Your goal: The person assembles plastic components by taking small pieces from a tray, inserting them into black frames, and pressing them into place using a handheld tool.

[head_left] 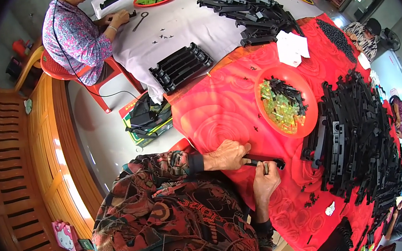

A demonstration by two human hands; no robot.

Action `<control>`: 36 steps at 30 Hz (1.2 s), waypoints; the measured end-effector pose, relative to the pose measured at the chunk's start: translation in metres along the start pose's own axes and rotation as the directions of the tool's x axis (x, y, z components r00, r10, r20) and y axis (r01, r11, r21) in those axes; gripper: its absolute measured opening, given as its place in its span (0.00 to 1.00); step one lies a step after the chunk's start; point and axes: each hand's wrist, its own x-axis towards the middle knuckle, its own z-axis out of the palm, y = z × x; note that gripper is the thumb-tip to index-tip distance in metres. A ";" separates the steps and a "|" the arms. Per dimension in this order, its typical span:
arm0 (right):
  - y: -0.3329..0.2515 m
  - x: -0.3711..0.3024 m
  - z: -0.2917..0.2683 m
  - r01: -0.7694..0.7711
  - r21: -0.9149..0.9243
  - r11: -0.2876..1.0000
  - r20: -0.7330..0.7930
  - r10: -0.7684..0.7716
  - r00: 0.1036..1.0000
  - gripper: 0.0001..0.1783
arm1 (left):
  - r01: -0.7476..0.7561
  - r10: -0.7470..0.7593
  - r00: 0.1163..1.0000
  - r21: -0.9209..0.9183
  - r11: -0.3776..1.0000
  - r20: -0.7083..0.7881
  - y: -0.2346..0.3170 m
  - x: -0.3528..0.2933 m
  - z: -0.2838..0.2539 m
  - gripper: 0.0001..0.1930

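Note:
A slim black plastic part (279,163) lies low over the red patterned cloth at the near edge of the table, between my two hands. My left hand (228,155) is closed round its left end, thumb along the top. Fingers of my right hand (266,182) are pinched on the part near its right end; whether they also hold something small cannot be made out. Beyond my hands sits an orange-red oval bowl (311,103) of small yellow-green translucent pieces (281,111) and small black pieces (292,90).
To the right, a large heap of long black parts (356,142) covers the cloth. A neat row of black parts (182,67) lies at the far left, with another pile (247,8) behind. White paper (293,48) rests near the bowl. A co-worker (79,35) sits across, left; others work farther right.

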 end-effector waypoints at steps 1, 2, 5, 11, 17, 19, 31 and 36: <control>0.002 0.000 0.001 0.004 0.002 1.000 -0.005 -0.004 1.000 0.10 | 0.002 -0.002 1.000 -0.001 1.000 -0.002 0.000 0.000 0.001 0.16; 0.003 0.000 0.002 0.005 0.002 1.000 -0.003 -0.005 1.000 0.10 | 0.017 -0.017 1.000 -0.007 1.000 -0.001 0.000 -0.001 0.003 0.16; 0.006 -0.001 0.006 -0.027 0.056 0.998 -0.006 0.028 1.000 0.10 | 0.023 -0.023 1.000 0.004 1.000 0.002 0.001 -0.003 0.004 0.15; 0.001 -0.004 0.011 -0.016 0.080 0.997 -0.048 0.020 0.999 0.10 | -0.018 0.018 1.000 0.028 0.999 0.008 -0.012 -0.005 0.016 0.15; 0.005 -0.008 0.010 -0.052 0.119 0.992 -0.025 0.055 0.998 0.07 | 0.045 -0.046 0.997 0.009 0.999 0.055 -0.002 -0.006 0.006 0.17; 0.002 -0.007 0.010 -0.011 0.126 0.992 -0.091 0.022 0.996 0.09 | 0.021 -0.021 0.999 -0.006 1.000 0.028 -0.003 -0.006 0.007 0.18; -0.011 -0.004 0.004 -0.036 0.036 0.999 -0.052 0.038 0.998 0.08 | 0.057 -0.064 0.997 -0.149 0.987 -0.043 -0.004 -0.009 0.010 0.17; -0.010 -0.004 0.006 -0.049 0.072 0.996 -0.086 0.055 0.995 0.11 | 0.069 -0.080 0.992 -0.121 0.990 -0.095 -0.002 -0.008 0.016 0.17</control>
